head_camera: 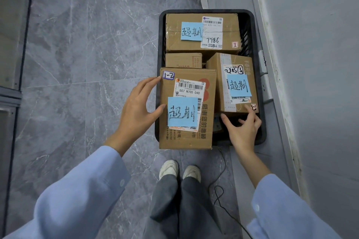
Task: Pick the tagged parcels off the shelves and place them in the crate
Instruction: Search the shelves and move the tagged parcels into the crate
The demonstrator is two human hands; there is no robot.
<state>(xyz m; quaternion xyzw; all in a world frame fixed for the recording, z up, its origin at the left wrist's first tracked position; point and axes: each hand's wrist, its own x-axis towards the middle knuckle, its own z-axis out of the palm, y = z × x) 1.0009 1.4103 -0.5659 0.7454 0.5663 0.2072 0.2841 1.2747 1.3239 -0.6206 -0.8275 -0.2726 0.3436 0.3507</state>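
Left hand (pixel 138 106) and right hand (pixel 243 130), both released, flank a tagged box (pixel 186 114) at the crate's (pixel 250 31) seven o'clock, likely settling it.

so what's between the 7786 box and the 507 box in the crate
A smaller brown box, no blue tag showing, sits between the 7786 box and the 507 box in the head view.

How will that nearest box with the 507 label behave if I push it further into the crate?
The box looks stiff: its cardboard edges are straight, so it should slide as one piece. It seems to overhang the near rim of the crate, so it may tip or drop in unevenly. The blue note could peel if the left hand rubs it.
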